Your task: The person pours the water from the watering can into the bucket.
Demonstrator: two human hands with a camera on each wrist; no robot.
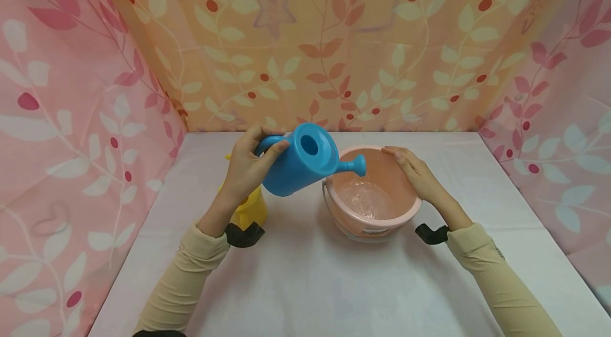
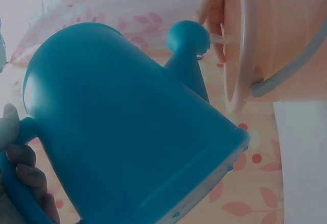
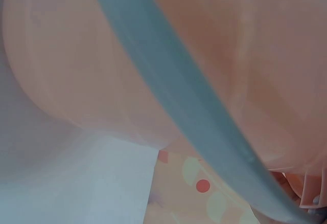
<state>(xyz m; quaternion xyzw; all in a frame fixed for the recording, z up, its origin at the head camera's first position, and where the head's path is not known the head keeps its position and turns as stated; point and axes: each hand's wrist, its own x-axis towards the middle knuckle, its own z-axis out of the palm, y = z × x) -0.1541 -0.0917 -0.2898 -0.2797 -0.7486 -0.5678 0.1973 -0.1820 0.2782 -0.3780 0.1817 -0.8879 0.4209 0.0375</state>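
Grips the handle [image 1: 268,143] of a blue watering can [image 1: 297,170] with the left hand [image 1: 249,163], fingers curled round it. Holds the can just right of that hand, tilted, with its spout [image 1: 354,165] reaching over the rim of a pink bucket [image 1: 400,193]. In the left wrist view, a thin clear stream at the spout's head; clear liquid [image 1: 366,201] in the bucket's bottom. Rests the right hand [image 1: 417,171] on the rim, with the bucket to the left of that hand; cannot tell whether firmly grasping or merely touching. Below the left hand and wrist, on the white table [image 1: 310,278], a yellow container [image 1: 254,210], partly hidden.
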